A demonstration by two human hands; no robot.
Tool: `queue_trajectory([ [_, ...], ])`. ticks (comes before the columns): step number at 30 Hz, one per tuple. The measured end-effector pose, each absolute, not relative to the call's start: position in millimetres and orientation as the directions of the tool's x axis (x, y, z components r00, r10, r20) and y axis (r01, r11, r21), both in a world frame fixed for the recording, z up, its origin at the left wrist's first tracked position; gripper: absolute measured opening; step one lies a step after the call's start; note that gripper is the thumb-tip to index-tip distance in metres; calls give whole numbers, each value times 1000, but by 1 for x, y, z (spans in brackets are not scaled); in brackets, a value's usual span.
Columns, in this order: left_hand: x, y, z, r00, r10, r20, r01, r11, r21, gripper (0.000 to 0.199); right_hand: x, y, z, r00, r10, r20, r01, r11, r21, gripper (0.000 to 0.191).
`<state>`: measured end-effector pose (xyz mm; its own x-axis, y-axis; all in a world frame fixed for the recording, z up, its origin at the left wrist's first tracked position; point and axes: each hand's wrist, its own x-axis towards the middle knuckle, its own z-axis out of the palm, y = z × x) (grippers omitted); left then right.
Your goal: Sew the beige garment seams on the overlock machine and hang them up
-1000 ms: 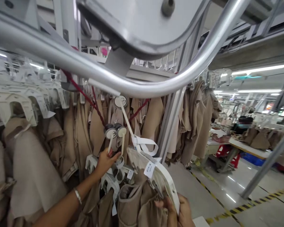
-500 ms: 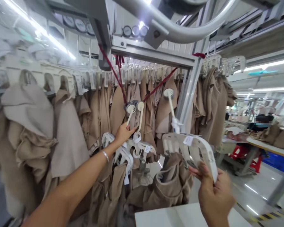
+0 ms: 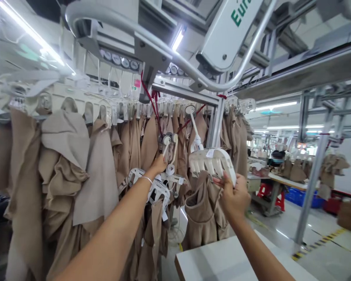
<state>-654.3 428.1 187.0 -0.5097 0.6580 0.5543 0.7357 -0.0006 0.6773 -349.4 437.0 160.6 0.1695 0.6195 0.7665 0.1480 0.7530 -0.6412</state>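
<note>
My left hand is closed around the stem of a white hanger, just under its round wheel. A second wheeled hanger hangs close behind it. My right hand grips the right end of another white clip hanger, with its thumb in front. This one carries a white label, and its stem rises to a round wheel beside the red cord. Brown garment pieces hang from its clips. More brown cloth hangs below my left hand.
A white table stands in front at the lower right. Rows of hung brown garments fill the left and back. A curved metal rail and a metal post stand above and beyond my hands. Sewing tables are at the right.
The view has swung to the right and tilted up. My right hand and its hanger now appear farther forward and nearer my left hand, the hanger's wheel close to the red cord. Both grips persist.
</note>
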Motion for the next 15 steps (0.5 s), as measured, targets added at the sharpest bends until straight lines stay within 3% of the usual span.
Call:
queue_trajectory([
  [4, -652, 427, 185, -513, 675, 530, 735, 25, 678, 33, -354, 453, 142, 25, 685, 728, 153, 717, -680, 35],
  [8, -636, 419, 176, -519, 649, 557, 748, 29, 663, 36, -340, 470, 104, -96, 823, 559, 115, 567, -815, 42],
  [12, -581, 396, 147, -541, 558, 629, 764, 13, 645, 56, -332, 452, 64, 49, 907, 419, 115, 411, -904, 70],
  [15, -515, 360, 97, -504, 565, 654, 782, -23, 623, 72, -330, 392, 23, 140, 909, 392, 106, 380, -919, 82],
])
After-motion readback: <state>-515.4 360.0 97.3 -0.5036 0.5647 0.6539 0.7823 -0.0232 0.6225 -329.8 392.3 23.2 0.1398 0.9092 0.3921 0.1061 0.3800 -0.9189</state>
